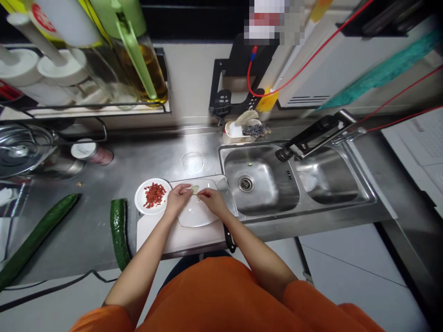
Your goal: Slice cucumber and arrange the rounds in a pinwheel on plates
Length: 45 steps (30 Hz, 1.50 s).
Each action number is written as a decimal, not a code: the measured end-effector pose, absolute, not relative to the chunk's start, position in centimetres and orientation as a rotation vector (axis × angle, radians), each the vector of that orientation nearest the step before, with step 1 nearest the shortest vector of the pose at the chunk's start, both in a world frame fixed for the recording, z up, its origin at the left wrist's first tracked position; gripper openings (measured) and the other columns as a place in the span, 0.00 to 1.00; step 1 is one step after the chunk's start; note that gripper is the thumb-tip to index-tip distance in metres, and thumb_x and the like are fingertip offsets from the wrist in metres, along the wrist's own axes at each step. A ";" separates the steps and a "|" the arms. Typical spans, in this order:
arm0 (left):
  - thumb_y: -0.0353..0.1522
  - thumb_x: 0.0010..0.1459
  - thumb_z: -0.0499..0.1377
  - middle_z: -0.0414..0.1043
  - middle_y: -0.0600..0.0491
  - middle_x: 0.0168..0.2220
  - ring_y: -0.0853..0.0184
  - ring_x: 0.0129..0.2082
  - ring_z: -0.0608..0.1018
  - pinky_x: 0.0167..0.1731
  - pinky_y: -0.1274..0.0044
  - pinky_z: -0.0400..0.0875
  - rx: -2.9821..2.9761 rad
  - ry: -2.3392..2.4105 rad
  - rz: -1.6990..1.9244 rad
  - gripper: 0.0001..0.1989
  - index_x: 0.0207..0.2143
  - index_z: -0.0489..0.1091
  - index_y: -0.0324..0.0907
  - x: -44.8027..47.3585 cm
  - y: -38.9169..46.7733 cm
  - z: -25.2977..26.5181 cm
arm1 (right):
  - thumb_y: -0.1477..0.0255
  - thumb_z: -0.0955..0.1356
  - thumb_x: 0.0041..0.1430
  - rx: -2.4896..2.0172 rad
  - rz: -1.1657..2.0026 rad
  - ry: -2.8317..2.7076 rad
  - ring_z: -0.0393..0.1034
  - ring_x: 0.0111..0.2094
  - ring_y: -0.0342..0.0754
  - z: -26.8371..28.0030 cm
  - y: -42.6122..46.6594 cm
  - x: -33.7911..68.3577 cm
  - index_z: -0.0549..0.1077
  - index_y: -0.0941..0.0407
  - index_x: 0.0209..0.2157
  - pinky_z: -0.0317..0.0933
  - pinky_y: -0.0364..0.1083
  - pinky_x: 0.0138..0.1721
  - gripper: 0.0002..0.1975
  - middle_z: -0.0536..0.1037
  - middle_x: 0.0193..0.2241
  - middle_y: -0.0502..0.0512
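Over a white square plate [197, 216], both my hands work at a small, thin, pale green slice [195, 189] that looks like cucumber. My left hand [179, 199] pinches its left edge between thumb and fingertips. From the other side, my right hand [212, 201] has its fingertips pinched together at the slice's lower right edge. The plate rests on a white cutting board [180, 237]. A knife with a black handle [229, 242] lies along the board's right side. Left of the plate, a round white plate [139, 198] bears chopped red pieces [154, 195].
A cut cucumber [118, 230] and a long whole one [41, 230] lie on the steel counter at left. To the right is a double sink [263, 184] with a black tap [311, 136]. A rack of bottles [138, 108] hangs above; a lidded jar [92, 152] stands below.
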<state>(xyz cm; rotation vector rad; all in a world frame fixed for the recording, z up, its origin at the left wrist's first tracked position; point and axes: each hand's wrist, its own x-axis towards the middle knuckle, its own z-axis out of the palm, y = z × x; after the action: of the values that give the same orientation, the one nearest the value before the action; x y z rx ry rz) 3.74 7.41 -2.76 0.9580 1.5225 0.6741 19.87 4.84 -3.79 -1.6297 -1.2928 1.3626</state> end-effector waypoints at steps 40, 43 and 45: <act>0.31 0.60 0.51 0.73 0.47 0.38 0.62 0.39 0.70 0.42 0.71 0.65 2.241 1.552 0.554 0.12 0.35 0.75 0.42 3.9 7.9 -5.7 | 0.77 0.61 0.60 -1.780 0.548 -2.218 0.59 0.45 0.53 -4.2 3.2 19.1 0.73 0.57 0.43 0.58 0.49 0.43 0.12 0.72 0.48 0.60; 0.31 0.60 0.51 0.74 0.48 0.38 0.63 0.39 0.70 0.41 0.71 0.65 2.297 1.484 0.602 0.12 0.35 0.76 0.42 3.5 7.6 -6.1 | 0.76 0.60 0.62 -1.786 0.495 -2.275 0.57 0.47 0.55 -4.6 2.4 19.1 0.71 0.56 0.49 0.60 0.51 0.40 0.16 0.69 0.54 0.59; 0.31 0.61 0.51 0.75 0.48 0.38 0.63 0.39 0.70 0.41 0.72 0.65 2.311 1.484 0.616 0.13 0.36 0.76 0.42 3.5 7.5 -6.3 | 0.75 0.59 0.63 -1.817 0.485 -2.287 0.57 0.47 0.55 -4.7 2.2 18.9 0.69 0.56 0.52 0.60 0.51 0.39 0.18 0.68 0.55 0.58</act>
<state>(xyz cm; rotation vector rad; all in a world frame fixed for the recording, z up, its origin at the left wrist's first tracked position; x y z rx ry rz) 3.46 7.50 -6.30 2.3110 1.4840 0.6157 18.91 2.23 -4.66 -1.8169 -2.2874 0.4853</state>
